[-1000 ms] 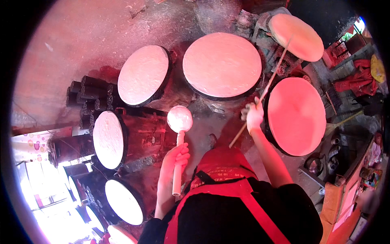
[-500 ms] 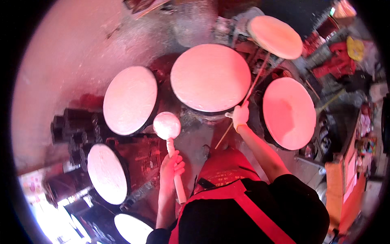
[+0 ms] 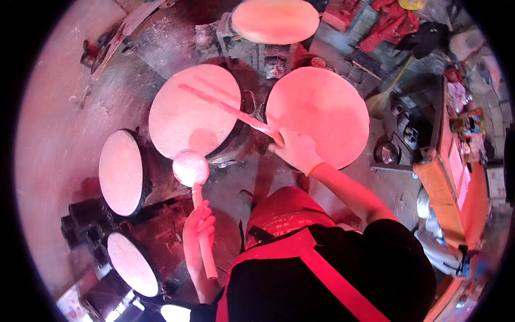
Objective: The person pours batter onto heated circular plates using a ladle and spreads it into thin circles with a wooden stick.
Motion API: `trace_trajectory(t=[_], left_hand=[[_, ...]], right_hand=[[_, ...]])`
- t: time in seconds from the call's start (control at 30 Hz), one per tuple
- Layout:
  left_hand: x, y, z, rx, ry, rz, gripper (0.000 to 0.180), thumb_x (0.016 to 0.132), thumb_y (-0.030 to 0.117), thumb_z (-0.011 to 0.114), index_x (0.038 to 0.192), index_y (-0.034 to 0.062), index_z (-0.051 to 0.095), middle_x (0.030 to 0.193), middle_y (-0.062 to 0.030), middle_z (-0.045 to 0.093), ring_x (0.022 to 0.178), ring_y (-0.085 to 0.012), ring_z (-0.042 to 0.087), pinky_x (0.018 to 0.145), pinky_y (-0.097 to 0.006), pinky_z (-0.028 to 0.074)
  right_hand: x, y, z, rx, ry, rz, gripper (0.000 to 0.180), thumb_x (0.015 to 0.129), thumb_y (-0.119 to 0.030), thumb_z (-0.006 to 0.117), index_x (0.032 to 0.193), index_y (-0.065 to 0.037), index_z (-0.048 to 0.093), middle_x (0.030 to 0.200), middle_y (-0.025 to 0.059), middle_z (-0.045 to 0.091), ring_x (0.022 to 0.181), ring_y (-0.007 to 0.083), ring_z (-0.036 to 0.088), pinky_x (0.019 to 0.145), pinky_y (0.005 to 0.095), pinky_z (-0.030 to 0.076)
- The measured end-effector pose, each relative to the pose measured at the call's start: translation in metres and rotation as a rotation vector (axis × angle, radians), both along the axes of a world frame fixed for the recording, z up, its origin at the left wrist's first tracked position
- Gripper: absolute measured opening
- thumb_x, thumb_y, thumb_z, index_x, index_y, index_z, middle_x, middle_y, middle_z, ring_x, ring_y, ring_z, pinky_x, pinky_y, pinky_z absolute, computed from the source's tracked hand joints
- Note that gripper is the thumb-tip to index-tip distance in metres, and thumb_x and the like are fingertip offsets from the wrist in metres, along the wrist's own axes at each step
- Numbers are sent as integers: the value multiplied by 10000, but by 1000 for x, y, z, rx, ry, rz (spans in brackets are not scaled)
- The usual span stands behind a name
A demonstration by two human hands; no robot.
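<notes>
Dusty concrete floor (image 3: 70, 107), pinkish light, round griddles w/ pale flat discs all around. L hand (image 3: 197, 228) fingers wrapped tight on handle of round-headed ladle (image 3: 191, 169), head just at near edge of centre disc (image 3: 193, 110). R hand (image 3: 296, 151), gloved, fingers closed round long flat stick (image 3: 230, 110) lying across that disc. Second big disc (image 3: 317, 115) to the right; orange cabinet (image 3: 456, 177) at far right; clutter beyond.

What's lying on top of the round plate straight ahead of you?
A long thin stick, held in the right hand, lies across the centre round plate. A ball-headed tool in the left hand hides its near rim.
</notes>
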State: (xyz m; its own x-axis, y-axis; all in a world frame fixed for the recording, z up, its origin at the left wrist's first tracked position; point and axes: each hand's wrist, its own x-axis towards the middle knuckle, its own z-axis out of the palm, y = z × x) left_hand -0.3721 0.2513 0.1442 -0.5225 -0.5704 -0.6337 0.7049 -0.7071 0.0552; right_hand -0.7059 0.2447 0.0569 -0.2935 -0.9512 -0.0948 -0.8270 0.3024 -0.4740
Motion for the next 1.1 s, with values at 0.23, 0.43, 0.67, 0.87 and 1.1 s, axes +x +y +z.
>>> trace_trajectory(t=[0.23, 0.43, 0.67, 0.87, 1.1], left_hand=[[-92, 84, 22, 151, 57, 173, 208, 998, 94, 379, 1159, -33, 411, 744, -23, 399, 520, -68, 363, 368, -177, 300], [-139, 126, 30, 122, 116, 258, 287, 1007, 98, 336, 1233, -77, 352, 793, -52, 405, 556, -92, 382, 409, -195, 334], [-152, 136, 23, 55, 12, 241, 258, 997, 88, 363, 1203, -66, 383, 763, -41, 401, 541, -81, 375, 388, -189, 325], [-160, 111, 32, -6, -120, 121, 213, 960, 77, 471, 1134, -35, 424, 742, -11, 404, 522, -44, 359, 364, -156, 288], [-156, 45, 41, -11, -11, 62, 223, 971, 86, 438, 1149, -47, 431, 749, -29, 413, 521, -61, 364, 368, -168, 298]], right_hand=[[-27, 25, -53, -250, 160, 206, 625, 717, -276, 695, 1276, -132, 455, 772, 104, 614, 610, 284, 624, 535, 428, 486], [-70, 11, -34, -272, -58, 297, 279, 830, -203, 564, 1099, -133, 589, 765, 135, 639, 668, 335, 637, 578, 457, 488], [-158, -13, 67, 16, -837, 124, 177, 801, -224, 653, 817, -48, 662, 623, -10, 578, 532, 60, 516, 455, 233, 385], [-258, -100, 148, -105, -1137, 296, 283, 873, -181, 512, 1072, -8, 615, 901, -15, 626, 763, 58, 579, 684, 204, 474], [-307, -224, 278, -411, -1299, 480, 241, 866, -141, 564, 1099, -81, 567, 631, -66, 468, 462, 36, 419, 421, 176, 360]])
